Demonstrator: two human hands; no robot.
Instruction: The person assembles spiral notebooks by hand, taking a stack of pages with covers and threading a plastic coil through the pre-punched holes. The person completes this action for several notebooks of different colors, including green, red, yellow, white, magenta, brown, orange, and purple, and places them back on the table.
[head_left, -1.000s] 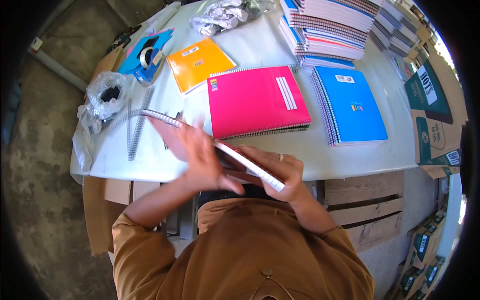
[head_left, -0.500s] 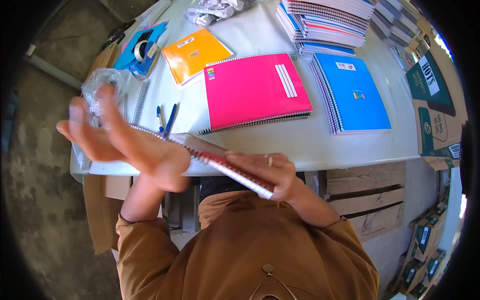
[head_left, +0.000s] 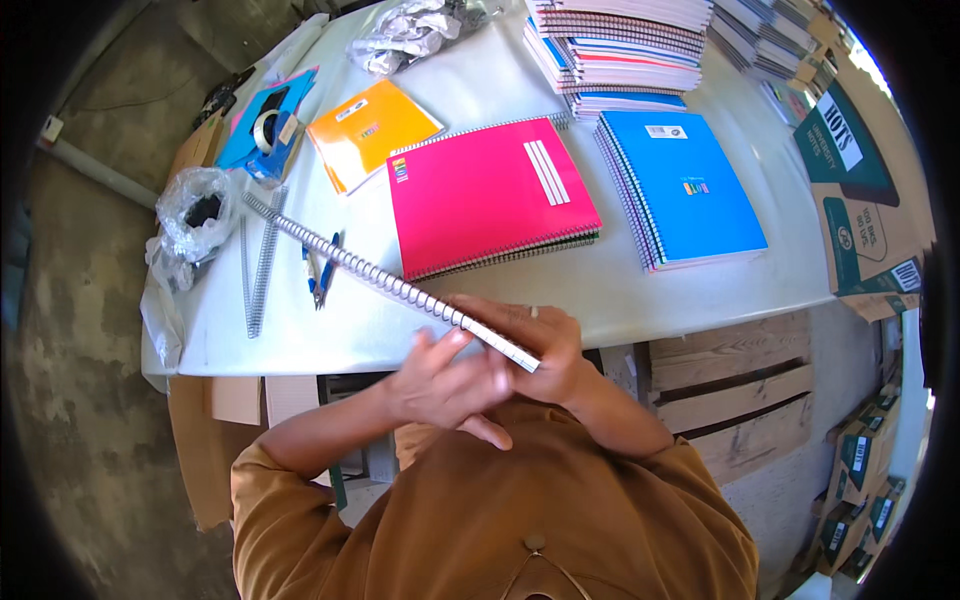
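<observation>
A spiral notebook (head_left: 494,343) is tilted up so that its coil (head_left: 400,290) faces me, running from the far left down to the right. My right hand (head_left: 545,345), with a ring on one finger, grips its near end. Just below the coil, my left hand (head_left: 445,385) has its fingers apart, slightly blurred; the fingertips are by the wire, and whether they touch it is unclear. Beyond the notebook lies a pink spiral notebook (head_left: 490,195) on top of another. Blue-handled pliers (head_left: 322,270) and loose wire coils (head_left: 264,265) lie to the left.
The white-covered table (head_left: 330,345) also carries an orange notebook (head_left: 368,130), a blue notebook stack (head_left: 690,190), a tall notebook pile (head_left: 625,55), a tape dispenser (head_left: 273,143), a plastic bag (head_left: 195,215) and crumpled plastic (head_left: 410,35). A cardboard box (head_left: 865,190) stands right.
My left hand has come down and right from above the table's left side to beneath the coil. The held notebook has turned so its coil shows fully. My view has shifted slightly.
</observation>
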